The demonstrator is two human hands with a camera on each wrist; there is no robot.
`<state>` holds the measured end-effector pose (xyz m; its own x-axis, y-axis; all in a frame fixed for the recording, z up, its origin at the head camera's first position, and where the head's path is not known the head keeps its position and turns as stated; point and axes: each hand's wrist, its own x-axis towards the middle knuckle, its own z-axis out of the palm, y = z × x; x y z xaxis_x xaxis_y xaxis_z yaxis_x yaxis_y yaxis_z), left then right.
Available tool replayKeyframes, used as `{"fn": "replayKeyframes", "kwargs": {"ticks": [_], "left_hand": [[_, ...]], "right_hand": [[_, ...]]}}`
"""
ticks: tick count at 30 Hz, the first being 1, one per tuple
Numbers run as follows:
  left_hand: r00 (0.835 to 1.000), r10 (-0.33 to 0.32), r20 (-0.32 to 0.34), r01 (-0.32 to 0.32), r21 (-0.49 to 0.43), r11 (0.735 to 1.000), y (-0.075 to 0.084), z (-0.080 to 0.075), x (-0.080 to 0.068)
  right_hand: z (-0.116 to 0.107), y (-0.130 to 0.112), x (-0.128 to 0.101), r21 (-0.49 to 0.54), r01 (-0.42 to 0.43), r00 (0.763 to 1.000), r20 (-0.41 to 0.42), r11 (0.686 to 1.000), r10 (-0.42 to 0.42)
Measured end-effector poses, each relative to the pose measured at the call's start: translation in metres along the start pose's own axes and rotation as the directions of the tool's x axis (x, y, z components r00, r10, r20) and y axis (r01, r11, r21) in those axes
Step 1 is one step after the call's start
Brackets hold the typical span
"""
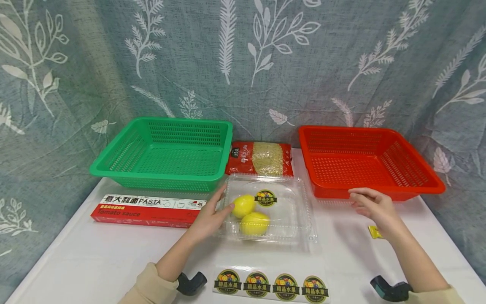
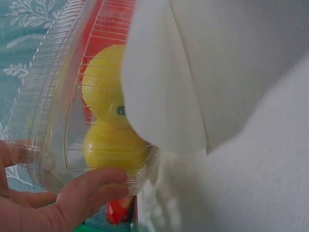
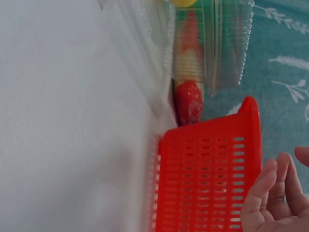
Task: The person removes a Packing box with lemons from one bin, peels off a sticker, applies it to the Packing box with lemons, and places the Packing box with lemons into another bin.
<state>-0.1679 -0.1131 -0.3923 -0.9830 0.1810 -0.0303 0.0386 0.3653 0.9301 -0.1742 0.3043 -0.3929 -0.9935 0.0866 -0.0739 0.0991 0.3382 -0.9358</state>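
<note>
A clear plastic clamshell box (image 1: 284, 223) stands in the middle of the table, its lid down. Two lemons (image 1: 254, 223) lie in its left half, and a round fruit label (image 1: 265, 197) is on the lid. My left hand (image 1: 208, 219) grips the box by its left side. In the left wrist view, thumb and fingers hold the box's end (image 2: 50, 159), close to the lemons (image 2: 113, 145). My right hand (image 1: 376, 209) hovers by the front of the red basket (image 1: 360, 192), fingers loosely bent and holding nothing. A small yellow packet (image 1: 374, 232) lies near it, partly hidden.
A green basket (image 1: 159, 175) stands back left, with a red PASTA box (image 1: 148, 211) before it. Behind the clamshell lies a red pasta bag (image 1: 262, 158). Nearest me is a sheet of several round labels (image 1: 271, 287). A patterned curtain (image 1: 243, 63) hangs behind the table.
</note>
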Motion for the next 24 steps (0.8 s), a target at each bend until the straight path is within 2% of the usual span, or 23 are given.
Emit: {"fn": "replayKeyframes", "kwargs": {"ticks": [3, 5, 10, 12, 18, 24], "left_hand": [[1.0, 0.005, 0.0, -0.005, -0.008, 1.0, 0.001, 0.0, -0.001], [1.0, 0.005, -0.001, -0.005, -0.011, 1.0, 0.002, 0.0, -0.002], [1.0, 0.012, -0.008, -0.012, 0.011, 1.0, 0.002, 0.0, -0.001], [1.0, 0.013, -0.013, -0.012, 0.02, 1.0, 0.002, 0.001, 0.0], [1.0, 0.021, -0.021, -0.02, 0.028, 0.999, 0.005, 0.001, -0.001], [1.0, 0.013, -0.023, -0.013, 0.01, 1.0, 0.01, 0.001, -0.003]], "right_hand": [[-0.011, 0.037, 0.021, 0.013, -0.015, 1.0, -0.021, 1.0, 0.015], [-0.012, 0.036, 0.02, 0.019, -0.026, 0.999, -0.019, 0.999, 0.026], [-0.005, -0.018, -0.012, 0.066, -0.025, 0.999, 0.042, 0.997, 0.022], [-0.004, -0.026, -0.018, 0.096, -0.021, 0.999, 0.05, 0.995, 0.017], [-0.009, -0.028, -0.019, 0.194, -0.049, 0.997, 0.071, 0.98, 0.035], [-0.016, -0.021, -0.015, 0.332, -0.124, 0.99, 0.098, 0.935, 0.097]]}}
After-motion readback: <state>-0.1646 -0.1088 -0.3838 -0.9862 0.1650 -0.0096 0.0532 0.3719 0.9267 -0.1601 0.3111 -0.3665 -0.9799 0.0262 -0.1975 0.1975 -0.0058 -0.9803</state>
